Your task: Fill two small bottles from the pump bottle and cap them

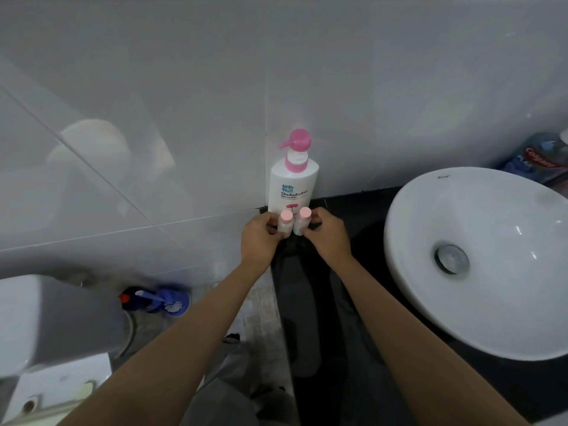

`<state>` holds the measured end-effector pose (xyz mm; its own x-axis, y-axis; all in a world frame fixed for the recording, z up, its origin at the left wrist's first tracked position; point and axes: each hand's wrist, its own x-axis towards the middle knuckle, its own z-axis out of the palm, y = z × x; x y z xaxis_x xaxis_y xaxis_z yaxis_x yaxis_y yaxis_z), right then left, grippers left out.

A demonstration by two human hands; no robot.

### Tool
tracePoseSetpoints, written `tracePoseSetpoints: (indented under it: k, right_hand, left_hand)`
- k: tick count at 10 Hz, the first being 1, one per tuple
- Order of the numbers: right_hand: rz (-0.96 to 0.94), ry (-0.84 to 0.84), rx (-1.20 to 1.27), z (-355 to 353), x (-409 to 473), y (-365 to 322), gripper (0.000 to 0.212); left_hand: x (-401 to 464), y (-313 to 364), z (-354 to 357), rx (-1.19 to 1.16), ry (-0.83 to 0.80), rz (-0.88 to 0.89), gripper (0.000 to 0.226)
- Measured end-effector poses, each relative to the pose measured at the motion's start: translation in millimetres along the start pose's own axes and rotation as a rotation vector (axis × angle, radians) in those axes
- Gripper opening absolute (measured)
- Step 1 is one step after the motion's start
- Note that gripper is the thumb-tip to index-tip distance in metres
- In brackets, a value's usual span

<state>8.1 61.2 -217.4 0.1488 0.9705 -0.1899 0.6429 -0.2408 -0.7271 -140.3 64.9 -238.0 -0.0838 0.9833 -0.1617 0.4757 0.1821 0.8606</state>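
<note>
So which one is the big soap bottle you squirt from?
Find the round white sink; left of it, against the wall, stands the pump bottle. It is far taller than the two small bottles in front, with a pink spout on top.

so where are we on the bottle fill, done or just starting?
Both small bottles wear pink caps: left small bottle gripped by the left hand, right small bottle by the right hand, upright on the black counter in front of the pump bottle. Fill level can't be seen, so this is either the capped finish or the uncapped start. Nobody touches the pump.
</note>
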Motion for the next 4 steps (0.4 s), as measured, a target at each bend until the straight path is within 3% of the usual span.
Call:
tracePoseSetpoints:
  k: [4]
  right_hand:
    - [0.053, -0.039, 0.018, 0.1, -5.2, -0.7, 0.034]
  left_hand:
    - [-5.2, -6.3, -1.0, 0.045, -0.053, 0.01, 0.038]
